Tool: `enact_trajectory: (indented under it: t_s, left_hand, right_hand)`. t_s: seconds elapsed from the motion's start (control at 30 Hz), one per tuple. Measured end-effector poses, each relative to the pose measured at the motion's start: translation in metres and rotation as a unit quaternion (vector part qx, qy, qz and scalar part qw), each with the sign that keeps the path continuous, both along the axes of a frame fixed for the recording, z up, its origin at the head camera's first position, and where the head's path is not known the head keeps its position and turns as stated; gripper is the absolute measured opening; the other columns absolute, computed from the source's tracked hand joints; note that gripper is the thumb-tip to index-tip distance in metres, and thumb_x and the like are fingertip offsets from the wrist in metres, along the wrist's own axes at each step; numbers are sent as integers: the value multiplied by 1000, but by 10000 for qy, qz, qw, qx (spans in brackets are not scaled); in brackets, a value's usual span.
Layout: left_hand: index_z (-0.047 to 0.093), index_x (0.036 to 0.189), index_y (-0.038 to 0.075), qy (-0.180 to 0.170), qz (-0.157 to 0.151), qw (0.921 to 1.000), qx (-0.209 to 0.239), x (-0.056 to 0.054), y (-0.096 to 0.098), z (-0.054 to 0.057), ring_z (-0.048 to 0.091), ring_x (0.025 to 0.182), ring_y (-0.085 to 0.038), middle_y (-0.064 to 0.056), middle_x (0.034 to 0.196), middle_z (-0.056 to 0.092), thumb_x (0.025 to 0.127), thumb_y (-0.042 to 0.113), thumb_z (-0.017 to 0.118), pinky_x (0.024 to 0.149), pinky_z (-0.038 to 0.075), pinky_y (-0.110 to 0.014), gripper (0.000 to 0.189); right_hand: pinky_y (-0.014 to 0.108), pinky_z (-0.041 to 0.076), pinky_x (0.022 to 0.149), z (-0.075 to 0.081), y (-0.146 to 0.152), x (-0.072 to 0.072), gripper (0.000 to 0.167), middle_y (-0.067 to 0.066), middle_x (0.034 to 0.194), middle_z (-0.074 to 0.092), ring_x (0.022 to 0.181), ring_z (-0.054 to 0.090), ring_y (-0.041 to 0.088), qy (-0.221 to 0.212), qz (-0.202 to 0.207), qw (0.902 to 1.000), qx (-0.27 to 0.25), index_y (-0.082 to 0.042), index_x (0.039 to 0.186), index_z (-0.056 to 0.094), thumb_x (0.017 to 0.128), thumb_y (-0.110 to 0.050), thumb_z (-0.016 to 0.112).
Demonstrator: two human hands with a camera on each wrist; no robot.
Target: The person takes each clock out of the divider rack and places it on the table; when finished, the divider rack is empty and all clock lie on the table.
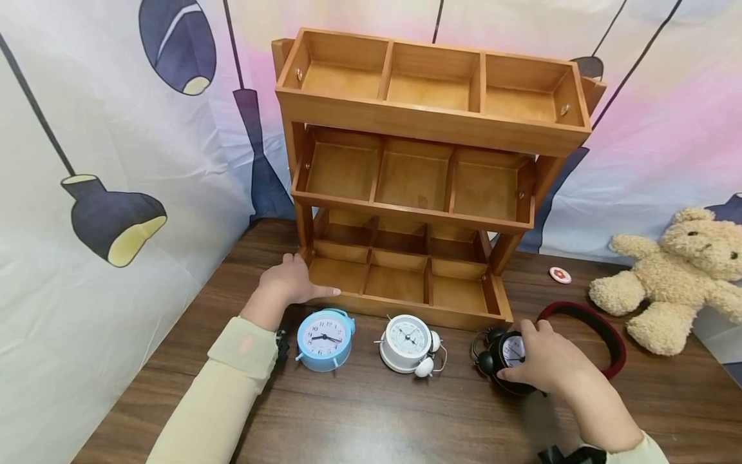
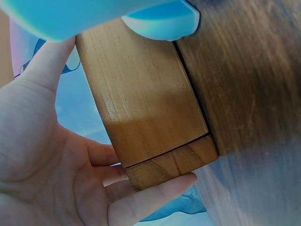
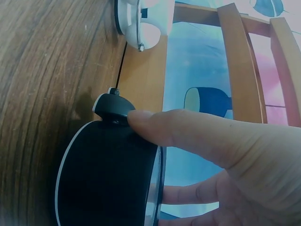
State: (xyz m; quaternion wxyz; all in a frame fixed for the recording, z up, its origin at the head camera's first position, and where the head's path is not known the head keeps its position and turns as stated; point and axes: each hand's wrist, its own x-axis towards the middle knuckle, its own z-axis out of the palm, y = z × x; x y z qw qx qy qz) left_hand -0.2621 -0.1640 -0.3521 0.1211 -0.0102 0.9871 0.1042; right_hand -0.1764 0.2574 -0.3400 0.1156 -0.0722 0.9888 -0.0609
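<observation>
A three-tier wooden shelf (image 1: 400,304) with divided compartments stands at the back of the table. At its lower left corner my left hand (image 1: 288,281) grips the end of the bottom tier, the thumb along the front rim and the fingers (image 2: 155,200) around the side. Just in front of that hand lies a light blue alarm clock (image 1: 324,348), dial up. My right hand (image 1: 547,361) holds a black twin-bell alarm clock (image 1: 485,362) by its sides, the thumb (image 3: 160,125) next to one bell. Between these two clocks is a white twin-bell alarm clock (image 1: 408,341).
Right of the shelf, a dark red headband (image 1: 614,345) lies partly behind my right hand. A small oval badge with a red flower (image 1: 560,275) is farther back. At the far right a beige teddy bear (image 1: 681,283) sits against the patterned cloth backdrop (image 1: 191,148).
</observation>
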Motion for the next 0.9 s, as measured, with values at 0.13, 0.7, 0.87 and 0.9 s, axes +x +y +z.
enact_trajectory:
  t_s: [0.13,0.7,0.87,0.9]
  left_hand:
    - [22,149,-17,36,-7,10000,-9,-1,-1,-3,48,125,-51,-40,152,22,78,79,60,97,44,-60,126]
    - [22,149,-17,71,23,10000,-18,0,1,-1,49,124,-51,-40,151,24,77,79,60,96,45,-60,126]
    - [21,149,-17,67,31,10000,-20,0,1,-2,49,124,-51,-39,151,23,78,79,60,96,45,-60,126]
    - [20,150,-17,60,32,10000,-19,1,1,-2,49,124,-51,-39,151,23,78,79,60,96,45,-60,126]
  right_hand:
    - [59,49,75,-2,1,0,108,40,117,48,91,60,43,-50,11,10000,17,16,134,41,67,-56,85]
    - [59,50,77,-6,5,-2,105,42,124,43,97,60,47,-352,43,9993,-84,17,134,43,69,-54,86]
    - [58,50,75,-8,5,-3,104,41,123,44,94,61,42,-357,20,9993,-83,15,133,45,68,-54,86]
    - [58,50,75,-8,5,-3,104,41,123,45,93,61,42,-363,15,9993,-84,15,134,45,68,-54,86]
